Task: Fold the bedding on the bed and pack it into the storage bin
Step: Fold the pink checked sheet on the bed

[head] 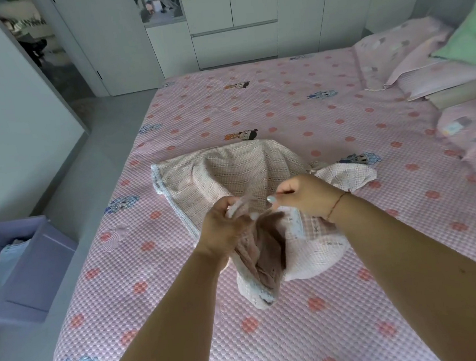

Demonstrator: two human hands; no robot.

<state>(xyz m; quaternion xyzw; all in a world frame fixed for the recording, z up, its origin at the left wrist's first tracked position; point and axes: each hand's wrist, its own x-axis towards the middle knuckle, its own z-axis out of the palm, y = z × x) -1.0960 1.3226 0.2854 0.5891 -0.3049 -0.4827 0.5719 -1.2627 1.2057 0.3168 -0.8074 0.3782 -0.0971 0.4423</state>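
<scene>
At frame centre, both hands, left (221, 228) and right (308, 194), pinch the checked cloth's (230, 169) edge in their fingers above the bed (282, 107).

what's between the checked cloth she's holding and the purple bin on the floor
In the head view, only bare pink bed cover and then a strip of grey floor lie between the checked cloth and the purple bin; nothing else sits there.
</scene>
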